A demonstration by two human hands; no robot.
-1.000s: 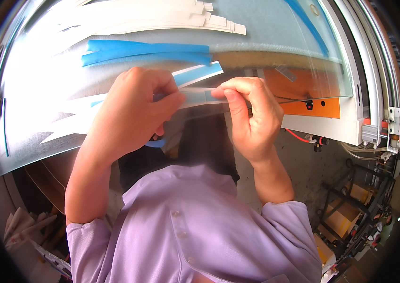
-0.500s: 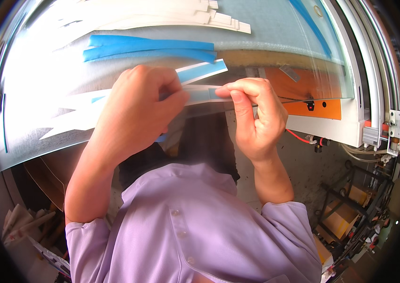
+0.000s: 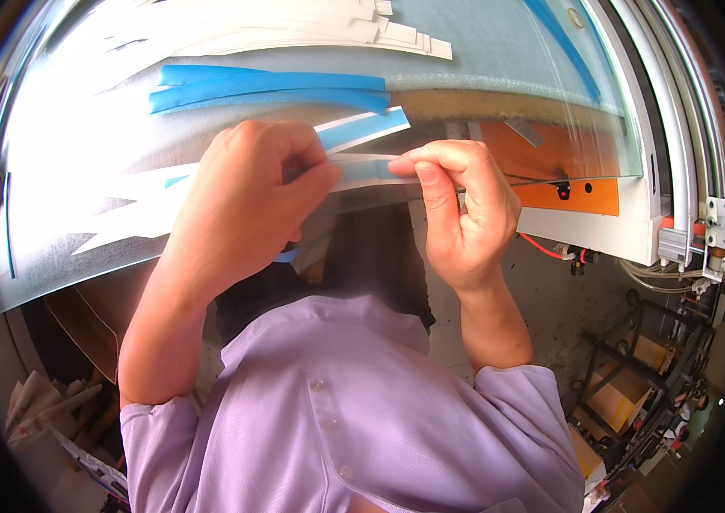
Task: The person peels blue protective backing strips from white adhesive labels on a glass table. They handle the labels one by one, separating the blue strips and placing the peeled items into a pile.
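Note:
A white strip with a pale blue band along it [image 3: 361, 173] stretches between my two hands at the near edge of the glass table. My left hand [image 3: 247, 192] is closed, fingers curled and thumb pressed on the strip; part of the strip is hidden beneath it. My right hand [image 3: 472, 209] pinches the strip's right end between thumb and forefinger. Just beyond lies a second white strip with a blue band [image 3: 371, 126], partly covered by my left hand. Several plain blue strips [image 3: 268, 87] rest farther back.
Overlapping white strips [image 3: 311, 32] lie at the far side of the glass table [image 3: 499, 64], and more white strips [image 3: 127, 221] fan out left of my left hand. Under the glass at right is an orange panel [image 3: 580, 197]. White rails [image 3: 679, 128] run along the right. Cardboard boxes [image 3: 615, 398] stand at lower right.

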